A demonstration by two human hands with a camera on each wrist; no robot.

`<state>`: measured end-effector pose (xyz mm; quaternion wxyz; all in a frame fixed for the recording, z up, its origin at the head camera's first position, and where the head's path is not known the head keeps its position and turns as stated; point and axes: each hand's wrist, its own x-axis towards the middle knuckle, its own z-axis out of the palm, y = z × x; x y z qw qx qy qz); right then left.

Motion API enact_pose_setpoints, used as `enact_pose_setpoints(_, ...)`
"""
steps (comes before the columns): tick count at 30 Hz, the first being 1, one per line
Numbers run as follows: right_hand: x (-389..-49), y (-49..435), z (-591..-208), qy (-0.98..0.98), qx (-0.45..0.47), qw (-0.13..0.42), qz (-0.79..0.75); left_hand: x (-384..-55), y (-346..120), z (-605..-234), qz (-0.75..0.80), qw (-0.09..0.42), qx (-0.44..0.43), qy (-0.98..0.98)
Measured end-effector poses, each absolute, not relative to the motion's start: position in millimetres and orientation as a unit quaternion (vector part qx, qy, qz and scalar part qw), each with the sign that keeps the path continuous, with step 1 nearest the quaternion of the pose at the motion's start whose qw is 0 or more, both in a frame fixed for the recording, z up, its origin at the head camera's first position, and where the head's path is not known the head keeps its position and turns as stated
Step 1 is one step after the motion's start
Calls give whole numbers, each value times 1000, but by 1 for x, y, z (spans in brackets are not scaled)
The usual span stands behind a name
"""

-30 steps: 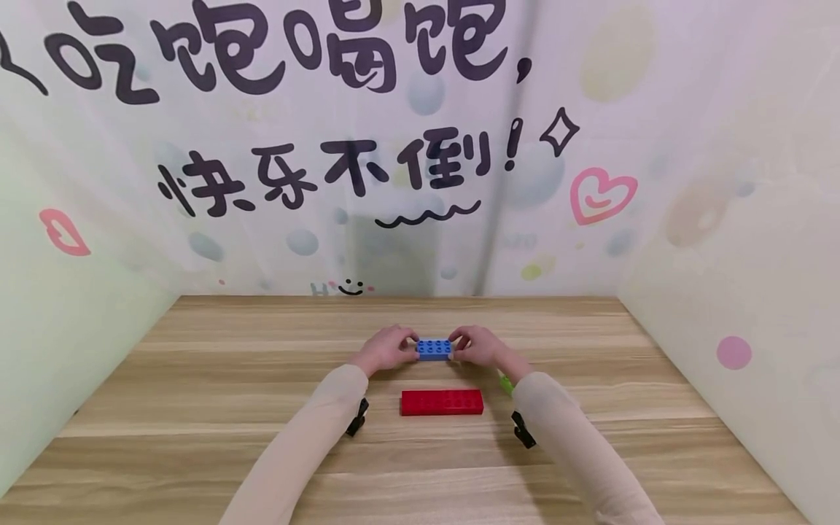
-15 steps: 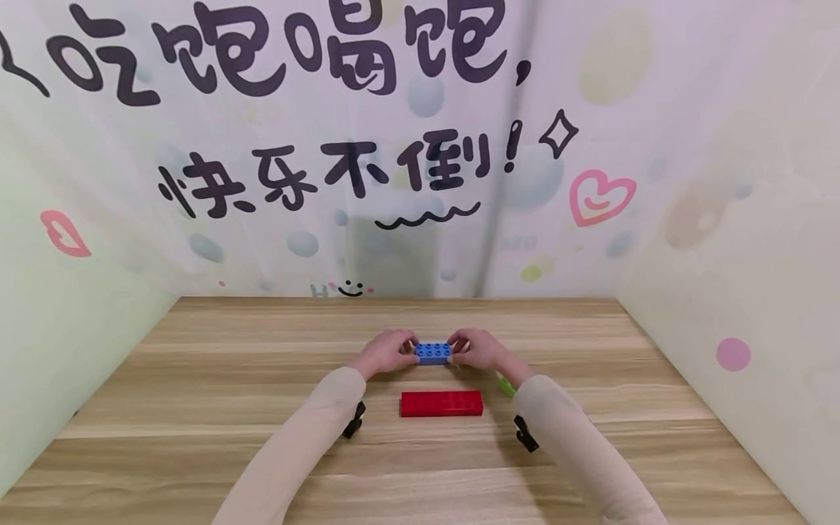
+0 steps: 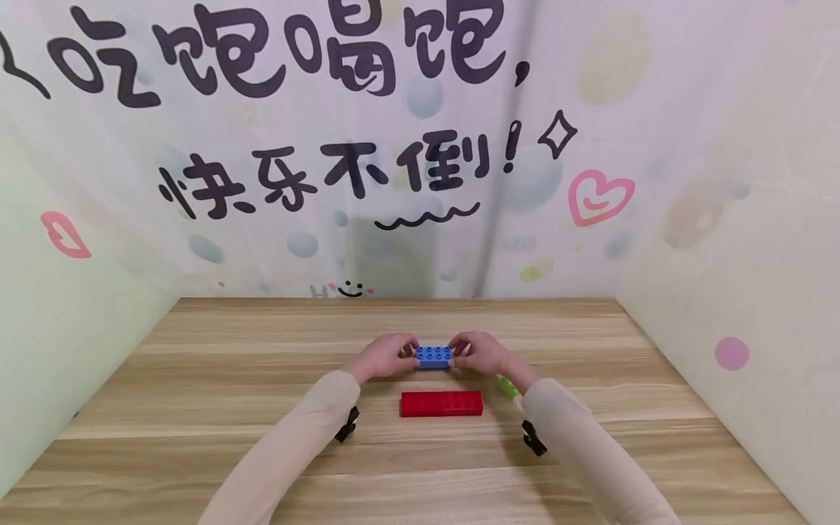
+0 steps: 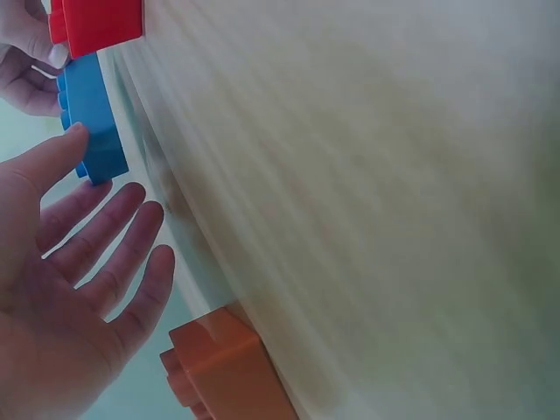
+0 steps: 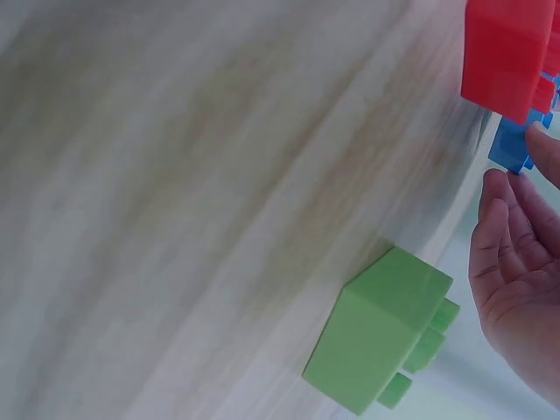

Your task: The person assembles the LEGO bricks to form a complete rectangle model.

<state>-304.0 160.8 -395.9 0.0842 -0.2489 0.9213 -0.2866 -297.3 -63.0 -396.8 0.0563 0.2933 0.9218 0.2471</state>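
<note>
Closer to the red bar (image 3: pixel 442 403) now, the blue brick (image 3: pixel 434 356) is just beyond it, pinched at its ends by left hand (image 3: pixel 386 355) and right hand (image 3: pixel 484 353), whose even pressure should keep it level.

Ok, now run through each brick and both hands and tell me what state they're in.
Blue brick: studs up, held at both ends
Left hand: pinching the blue brick's left end
Right hand: pinching its right end
Red block: studs up on the table, not held
Green brick: studs up, not held
Orange brick: studs up, not held
</note>
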Motion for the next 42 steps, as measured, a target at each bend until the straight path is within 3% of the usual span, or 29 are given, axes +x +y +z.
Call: enact_pose_setpoints(42, -273, 178, -390, 890, -302, 60, -335, -268, -67, -388, 274, 48, 336, 900)
